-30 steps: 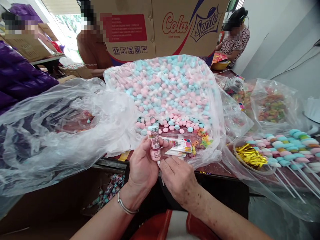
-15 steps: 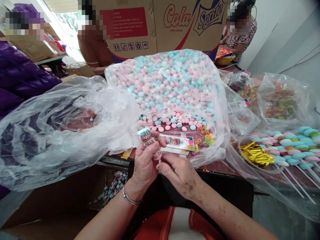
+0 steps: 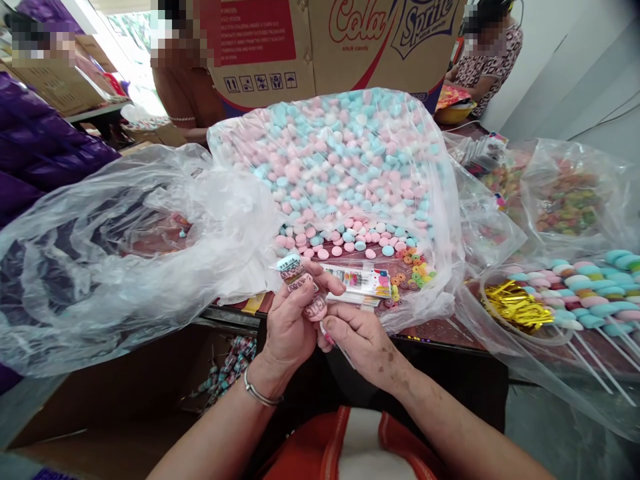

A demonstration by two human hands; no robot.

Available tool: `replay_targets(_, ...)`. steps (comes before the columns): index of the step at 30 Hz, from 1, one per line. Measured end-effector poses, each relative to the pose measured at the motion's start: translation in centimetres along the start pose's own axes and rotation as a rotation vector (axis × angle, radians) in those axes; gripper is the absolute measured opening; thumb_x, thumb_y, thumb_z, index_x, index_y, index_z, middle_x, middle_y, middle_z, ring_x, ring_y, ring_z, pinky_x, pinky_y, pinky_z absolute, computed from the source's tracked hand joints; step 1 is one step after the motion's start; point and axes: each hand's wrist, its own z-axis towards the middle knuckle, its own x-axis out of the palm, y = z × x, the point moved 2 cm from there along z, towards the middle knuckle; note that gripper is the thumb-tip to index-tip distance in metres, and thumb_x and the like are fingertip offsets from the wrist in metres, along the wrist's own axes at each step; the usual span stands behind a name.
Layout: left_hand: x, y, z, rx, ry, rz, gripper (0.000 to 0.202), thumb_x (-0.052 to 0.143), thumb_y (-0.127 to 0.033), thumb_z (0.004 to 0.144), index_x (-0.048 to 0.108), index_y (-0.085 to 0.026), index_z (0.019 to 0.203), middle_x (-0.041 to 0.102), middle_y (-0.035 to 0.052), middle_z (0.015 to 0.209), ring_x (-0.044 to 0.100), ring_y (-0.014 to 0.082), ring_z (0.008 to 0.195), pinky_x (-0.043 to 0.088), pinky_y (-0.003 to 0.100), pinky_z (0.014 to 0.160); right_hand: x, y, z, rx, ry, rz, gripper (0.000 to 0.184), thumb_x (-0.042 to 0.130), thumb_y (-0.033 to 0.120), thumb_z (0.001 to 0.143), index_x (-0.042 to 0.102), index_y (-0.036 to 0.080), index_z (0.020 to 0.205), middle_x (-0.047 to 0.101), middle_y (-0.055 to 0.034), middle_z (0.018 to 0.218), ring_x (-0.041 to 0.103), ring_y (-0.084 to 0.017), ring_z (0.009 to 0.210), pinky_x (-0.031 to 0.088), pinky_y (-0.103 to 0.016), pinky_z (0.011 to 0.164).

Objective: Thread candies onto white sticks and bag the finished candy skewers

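My left hand is closed around a wrapped candy lollipop, pale blue at its top end and pink at its lower end, with printing on the clear wrapper. Its white stick points down to the right. My right hand pinches the wrapper's lower end where the stick comes out. Just beyond my fingers lies a stack of printed wrappers. Small ring candies are scattered to the right of the stack.
Pink and blue candies fill a large clear bag ahead. Crumpled plastic spreads leftward. A box below left holds wrapped lollipops. Gold twist ties and twisted lollipops lie right. People sit beyond a large carton.
My right fingers have shifted slightly at the lollipop's lower end, and the white stick now shows below them. My left hand keeps its hold. The camera view has shifted a little.
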Motion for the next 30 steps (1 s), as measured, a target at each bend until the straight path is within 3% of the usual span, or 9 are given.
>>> replay_targets(4, 0.0, 0.2, -0.1, 0.005, 0.015, -0.002, 0.018, 0.058, -0.034, 0.084, 0.061, -0.020, 0.097, 0.067, 0.0047, 0.076, 0.064, 0.0191, 0.064, 0.046, 0.024, 0.048, 0.4, -1.0, 0.1, 0.036, -0.099, 0.191, 0.023, 0.053, 0.033, 0.089, 0.059, 0.016, 0.075, 0.053, 0.0024, 0.060, 0.048, -0.010, 0.056, 0.042, -0.024, 0.059)
replay_targets(8, -0.1, 0.3, -0.1, 0.029, 0.041, 0.006, 0.016, 0.053, -0.030, 0.087, 0.059, -0.021, 0.099, 0.068, 0.0045, 0.077, 0.061, 0.0159, 0.057, 0.043, 0.022, 0.044, 0.4, -1.1, 0.0, 0.039, -0.085, 0.164, 0.029, 0.049, 0.038, 0.092, 0.058, 0.016, 0.076, 0.053, 0.0012, 0.065, 0.049, -0.010, 0.059, 0.043, -0.024, 0.059)
replay_targets(13, -0.2, 0.3, -0.1, 0.065, 0.026, 0.008, 0.014, 0.055, -0.027, 0.086, 0.062, -0.018, 0.093, 0.068, 0.0064, 0.076, 0.065, 0.0207, 0.080, 0.051, 0.027, 0.065, 0.1, -0.8, -0.2, -0.017, -0.042, -0.001, 0.023, 0.052, 0.036, 0.091, 0.062, 0.016, 0.088, 0.051, 0.0022, 0.068, 0.046, -0.010, 0.061, 0.040, -0.023, 0.059)
replay_targets(16, -0.2, 0.4, -0.1, 0.024, 0.038, -0.036, 0.016, 0.056, -0.029, 0.086, 0.062, -0.017, 0.094, 0.067, 0.0057, 0.076, 0.064, 0.0196, 0.080, 0.051, 0.029, 0.072, 0.1, -1.1, -0.1, -0.038, -0.074, 0.020, 0.021, 0.054, 0.035, 0.090, 0.064, 0.017, 0.087, 0.049, 0.0033, 0.064, 0.044, -0.010, 0.059, 0.039, -0.022, 0.057)
replay_targets(22, 0.0, 0.3, -0.4, -0.048, 0.041, -0.090, 0.018, 0.058, -0.033, 0.084, 0.063, -0.017, 0.093, 0.067, 0.0045, 0.073, 0.063, 0.0189, 0.076, 0.050, 0.031, 0.076, -0.1, -1.2, 0.1, -0.100, -0.124, -0.038, 0.016, 0.056, 0.030, 0.088, 0.068, 0.019, 0.085, 0.063, -0.0006, 0.082, 0.056, -0.015, 0.080, 0.045, -0.029, 0.080)
replay_targets(25, -0.3, 0.1, -0.5, -0.062, 0.036, -0.107, 0.020, 0.058, -0.035, 0.084, 0.064, -0.017, 0.091, 0.066, 0.0049, 0.073, 0.063, 0.0191, 0.075, 0.050, 0.032, 0.073, -0.1, -0.7, 0.0, -0.113, -0.085, -0.101, 0.017, 0.054, 0.029, 0.089, 0.067, 0.019, 0.083, 0.062, 0.0002, 0.079, 0.055, -0.014, 0.078, 0.045, -0.027, 0.078)
replay_targets(30, -1.8, 0.1, -0.3, -0.116, -0.085, -0.188, 0.021, 0.058, -0.036, 0.084, 0.063, -0.017, 0.091, 0.067, 0.0046, 0.074, 0.064, 0.0189, 0.075, 0.050, 0.032, 0.073, 0.5, 0.0, -0.3, -0.032, 0.066, -0.318, 0.017, 0.056, 0.022, 0.085, 0.062, 0.019, 0.101, 0.058, 0.0024, 0.077, 0.052, -0.012, 0.072, 0.043, -0.024, 0.070)
